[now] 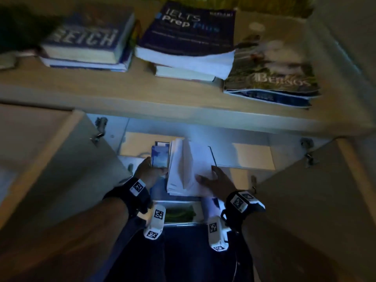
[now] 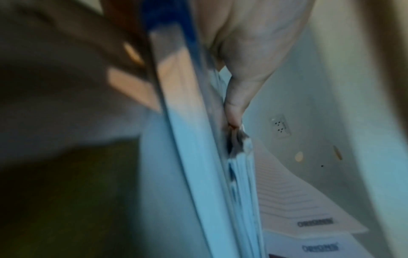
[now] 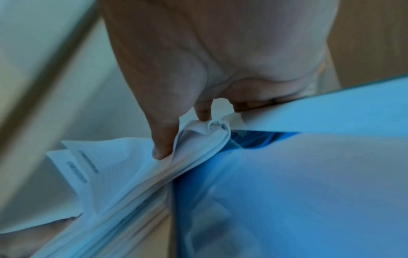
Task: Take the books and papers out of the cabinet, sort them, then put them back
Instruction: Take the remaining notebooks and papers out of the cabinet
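Inside the open cabinet a thick sheaf of white papers stands tilted, its sheets fanning apart. My right hand grips it from the right; in the right wrist view the thumb digs into the paper sheaf and the fingers curl over its crumpled top edge. A blue folder lies against the sheaf. My left hand holds a thin blue book upright to the left of the papers. The left wrist view shows the thumb pinching that blue book with some sheets.
On the cabinet top lie three piles: the REICH books at left, the IELTS book pile in the middle, magazines at right. Both cabinet doors stand open. A green-covered item lies below my hands.
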Tool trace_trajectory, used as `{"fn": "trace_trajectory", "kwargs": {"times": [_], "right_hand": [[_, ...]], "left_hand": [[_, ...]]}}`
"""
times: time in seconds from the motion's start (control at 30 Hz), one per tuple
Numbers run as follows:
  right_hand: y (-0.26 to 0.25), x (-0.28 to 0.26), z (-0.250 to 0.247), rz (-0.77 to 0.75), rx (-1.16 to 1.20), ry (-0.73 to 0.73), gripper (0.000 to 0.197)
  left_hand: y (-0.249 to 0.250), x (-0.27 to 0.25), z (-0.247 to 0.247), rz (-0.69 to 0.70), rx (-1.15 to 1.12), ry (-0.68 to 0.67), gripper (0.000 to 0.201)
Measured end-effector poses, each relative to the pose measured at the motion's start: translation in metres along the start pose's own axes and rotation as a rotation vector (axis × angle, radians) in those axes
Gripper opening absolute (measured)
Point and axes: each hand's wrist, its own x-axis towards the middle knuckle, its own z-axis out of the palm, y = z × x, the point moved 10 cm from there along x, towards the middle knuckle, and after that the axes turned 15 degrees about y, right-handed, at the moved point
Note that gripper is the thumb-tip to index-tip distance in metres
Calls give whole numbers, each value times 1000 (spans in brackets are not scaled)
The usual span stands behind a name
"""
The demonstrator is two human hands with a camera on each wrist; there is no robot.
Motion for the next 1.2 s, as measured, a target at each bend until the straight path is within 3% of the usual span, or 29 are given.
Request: {"fn": "trace_trajectory", "kwargs": {"times": [0.1, 0.23, 0.27, 0.37, 0.47, 0.5, 0.57, 0.7, 0.8, 0.93, 1.1, 1.2], "right_hand": [[-47, -67, -18, -90, -57, -41, 90], [-108, -149, -31, -213, -35, -95, 72], [-122, -164, -29, -235, -7, -121, 65], [-193, -192, -27, -335, 127, -164, 56], [-270, -201, -25, -395, 281, -180, 63], [-293, -200, -25, -392, 332, -175, 65], [-338, -194, -24, -386, 389, -173, 65], [-420, -164, -6, -436, 364, -168, 51], [-478, -132, 28, -463, 313, -145, 59], [-548, -100, 89, -480, 244, -167, 70], [-620, -65, 154, -486, 185, -180, 55], [-644, -46, 189, -464, 140, -184, 54]], "left_hand": [[26, -73, -57, -47, -57, 93, 56], [85, -155, -130, 26, -83, 154, 25], [100, -170, -148, 32, -96, 138, 23], [154, -198, -207, 55, -183, 119, 44], [197, -212, -242, 24, -491, 21, 31], [207, -206, -256, 14, -566, 22, 26], [239, -193, -281, 99, -624, 54, 37], [296, -155, -305, 207, -547, 0, 48], [316, -105, -335, 215, -507, 44, 56], [343, -39, -389, 225, -417, 157, 54], [372, 41, -455, 218, -276, 315, 45], [383, 71, -476, 205, -195, 386, 50]]}}
